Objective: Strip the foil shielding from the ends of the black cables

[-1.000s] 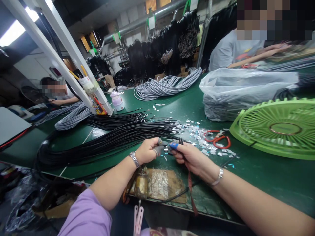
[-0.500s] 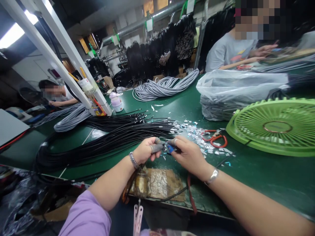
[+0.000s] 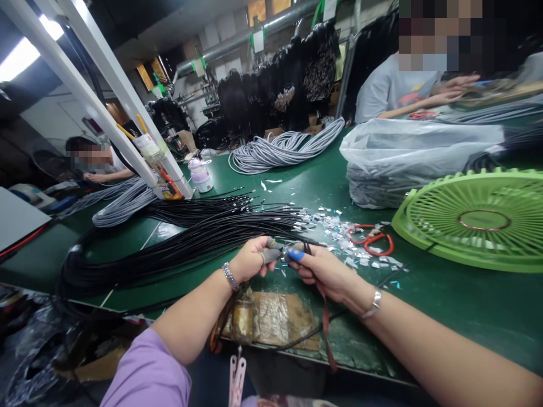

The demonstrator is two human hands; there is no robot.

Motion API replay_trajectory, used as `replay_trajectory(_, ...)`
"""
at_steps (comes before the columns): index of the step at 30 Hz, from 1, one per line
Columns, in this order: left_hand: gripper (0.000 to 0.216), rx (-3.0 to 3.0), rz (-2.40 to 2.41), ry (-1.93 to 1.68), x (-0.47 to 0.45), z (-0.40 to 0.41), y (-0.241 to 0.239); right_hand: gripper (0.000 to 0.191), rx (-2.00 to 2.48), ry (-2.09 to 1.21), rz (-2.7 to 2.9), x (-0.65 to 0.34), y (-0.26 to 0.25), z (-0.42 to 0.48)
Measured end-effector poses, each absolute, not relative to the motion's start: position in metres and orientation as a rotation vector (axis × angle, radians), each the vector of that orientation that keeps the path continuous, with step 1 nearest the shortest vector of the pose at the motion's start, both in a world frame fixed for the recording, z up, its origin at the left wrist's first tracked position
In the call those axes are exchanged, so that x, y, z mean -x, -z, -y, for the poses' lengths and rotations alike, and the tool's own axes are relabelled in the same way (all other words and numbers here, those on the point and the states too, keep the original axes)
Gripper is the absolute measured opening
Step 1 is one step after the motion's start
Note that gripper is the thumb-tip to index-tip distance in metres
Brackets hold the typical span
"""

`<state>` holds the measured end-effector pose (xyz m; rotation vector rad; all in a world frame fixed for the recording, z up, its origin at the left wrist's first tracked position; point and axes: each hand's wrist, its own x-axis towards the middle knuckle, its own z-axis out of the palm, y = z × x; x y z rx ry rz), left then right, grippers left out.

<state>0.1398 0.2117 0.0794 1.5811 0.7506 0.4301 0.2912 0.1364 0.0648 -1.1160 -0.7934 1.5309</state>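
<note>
At the middle of the bench my left hand (image 3: 257,257), with grey covers on its fingertips, is closed in a pinch on the end of a black cable (image 3: 283,252). My right hand (image 3: 324,270) meets it there, thumb wrapped in blue and pressed against the fingers. Thin dark strips show between its fingers, but what it grips is too small to make out. Just behind both hands lies a long bundle of black cables (image 3: 203,240), their stripped ends pointing right. Below the hands is a tape-covered cardboard piece (image 3: 274,319), beside a reddish-brown strap (image 3: 326,333).
White and blue scraps (image 3: 335,229) surround red-handled scissors (image 3: 377,244). A green fan (image 3: 475,220) and a clear plastic bag (image 3: 382,169) stand right. Grey cable coils (image 3: 284,152) and a lilac bottle (image 3: 199,175) sit behind. Two people work across the bench.
My right hand has turned and shifted slightly right, its blue-wrapped thumb now on top and dark strips showing between its fingers. My left hand has stayed nearly still.
</note>
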Motion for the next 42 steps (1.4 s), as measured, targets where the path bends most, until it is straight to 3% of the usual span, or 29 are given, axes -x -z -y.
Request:
replay_trajectory(12,0.035,-1.621,-0.745,-0.405,-0.140,-0.212,-0.080,0.040,1.197,-1.326,0.932,-0.290,-0.061,-0.135)
replay_trajectory(17,0.029,-1.660,-0.739,-0.373,-0.139,-0.210,-0.080,0.025,1.292,-1.126,1.082,-0.291,-0.057,-0.138)
replay_trajectory(23,0.030,-1.618,-0.756,-0.336,-0.140,-0.209,-0.081,0.007,1.495,-0.467,1.495,-0.300,-0.058,-0.137)
replay_trajectory(27,0.031,-1.561,-0.771,-0.337,-0.141,-0.206,-0.083,0.010,1.449,0.173,1.757,-0.301,-0.059,-0.129)
replay_trajectory(30,0.033,-1.506,-0.775,-0.354,-0.142,-0.206,-0.084,0.017,1.291,0.445,1.969,-0.300,-0.059,-0.126)
replay_trajectory(42,0.034,-1.490,-0.766,-0.390,-0.143,-0.206,-0.082,0.018,1.304,0.485,1.996,-0.306,-0.058,-0.129)
